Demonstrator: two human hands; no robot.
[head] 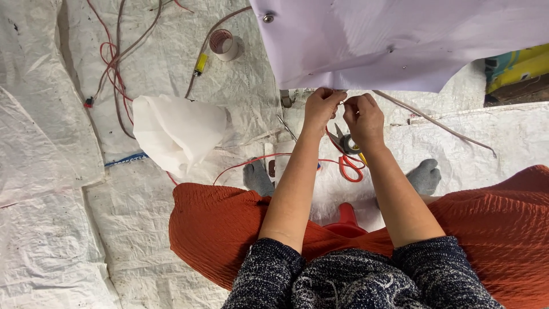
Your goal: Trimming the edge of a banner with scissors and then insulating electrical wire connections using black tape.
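Thin wire [342,103] pinched between left hand [321,109] and right hand [363,117], under white sheet [400,46] edge

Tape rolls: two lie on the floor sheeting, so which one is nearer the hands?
The dark tape roll, just below the right hand beside the orange-handled scissors. The pale tape roll lies far off, near the yellow-tipped cable.

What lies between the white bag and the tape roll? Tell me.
In the head view, only bare white sacking lies between the white bag and the tape roll; a brown wire skirts it.
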